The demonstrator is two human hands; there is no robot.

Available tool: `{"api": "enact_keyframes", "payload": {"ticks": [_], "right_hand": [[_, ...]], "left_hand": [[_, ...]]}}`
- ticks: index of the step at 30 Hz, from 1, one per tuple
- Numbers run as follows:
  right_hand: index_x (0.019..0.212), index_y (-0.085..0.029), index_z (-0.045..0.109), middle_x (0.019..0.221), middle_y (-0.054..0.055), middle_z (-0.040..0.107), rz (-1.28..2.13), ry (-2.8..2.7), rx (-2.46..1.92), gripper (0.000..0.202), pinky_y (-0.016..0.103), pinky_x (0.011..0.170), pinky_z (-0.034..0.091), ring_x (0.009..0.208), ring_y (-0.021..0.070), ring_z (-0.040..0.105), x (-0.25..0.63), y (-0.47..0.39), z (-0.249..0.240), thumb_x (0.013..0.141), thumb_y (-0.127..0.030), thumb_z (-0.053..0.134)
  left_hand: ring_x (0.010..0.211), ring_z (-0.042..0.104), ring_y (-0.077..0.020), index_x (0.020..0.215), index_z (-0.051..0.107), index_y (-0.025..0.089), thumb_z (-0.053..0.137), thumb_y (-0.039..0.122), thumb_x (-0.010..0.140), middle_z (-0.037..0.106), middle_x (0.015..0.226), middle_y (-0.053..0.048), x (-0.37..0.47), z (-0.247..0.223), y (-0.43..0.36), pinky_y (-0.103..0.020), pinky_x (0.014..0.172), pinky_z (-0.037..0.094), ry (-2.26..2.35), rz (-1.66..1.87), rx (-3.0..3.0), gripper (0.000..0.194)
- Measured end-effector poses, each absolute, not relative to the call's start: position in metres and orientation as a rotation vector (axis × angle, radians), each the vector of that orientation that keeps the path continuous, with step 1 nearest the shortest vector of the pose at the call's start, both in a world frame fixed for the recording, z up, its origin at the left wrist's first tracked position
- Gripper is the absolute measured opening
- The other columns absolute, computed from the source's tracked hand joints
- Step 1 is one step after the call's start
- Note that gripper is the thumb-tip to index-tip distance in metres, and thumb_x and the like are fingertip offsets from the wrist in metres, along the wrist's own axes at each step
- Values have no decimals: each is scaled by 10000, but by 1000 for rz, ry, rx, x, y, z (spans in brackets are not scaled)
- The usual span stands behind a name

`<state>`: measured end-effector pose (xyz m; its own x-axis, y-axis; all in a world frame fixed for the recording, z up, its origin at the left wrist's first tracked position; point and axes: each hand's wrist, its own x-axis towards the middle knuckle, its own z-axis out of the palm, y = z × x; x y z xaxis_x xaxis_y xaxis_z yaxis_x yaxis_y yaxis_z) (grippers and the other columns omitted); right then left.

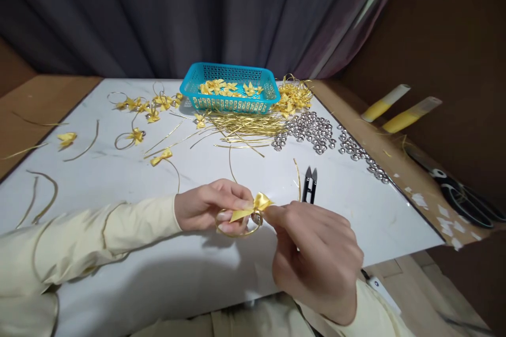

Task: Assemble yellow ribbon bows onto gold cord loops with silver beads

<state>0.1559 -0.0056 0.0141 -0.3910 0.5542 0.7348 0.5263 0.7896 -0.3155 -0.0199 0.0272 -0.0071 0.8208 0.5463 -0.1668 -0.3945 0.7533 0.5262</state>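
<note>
My left hand (pixel 221 205) pinches a yellow ribbon bow (pixel 261 201) whose long tail crosses its fingertips. A gold wire loop (pixel 237 235) hangs below the bow, around the lower fingers, with a small silver bell (pixel 256 217) where loop and bow meet. From the right, my right hand (pixel 316 258) is closed, its thumb and index finger pressed at the right edge of the bow. Its other fingers are curled and partly hidden.
A blue basket (pixel 231 105) of yellow bows stands at the back, with gold wires (pixel 253 125) before it. Silver bells (pixel 312 129) lie right of them. Black snips (pixel 310 184) lie beyond my right hand; black scissors (pixel 460 200) rest at the right edge.
</note>
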Motion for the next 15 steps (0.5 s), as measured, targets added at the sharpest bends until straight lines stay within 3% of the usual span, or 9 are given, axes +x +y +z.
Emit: {"api": "enact_keyframes", "payload": {"ticks": [7,15], "right_hand": [[798,-150,593,626,-1,612,464,-1968,-903,155,186,471,423,496,86,539,158,-7,19,761,-27,507],[864,-150,622,716,5,658,973,-1828,-869,149,167,501,497,520,78,590,161,-4,22,762,-47,582]], "left_hand": [[336,356,-45,654,615,65,651,167,711,404,362,58,-22,-8,28,-222,503,396,326,506,491,122],[319,313,-46,639,587,65,691,227,676,387,345,55,-21,-11,28,-217,451,361,333,524,469,195]]}}
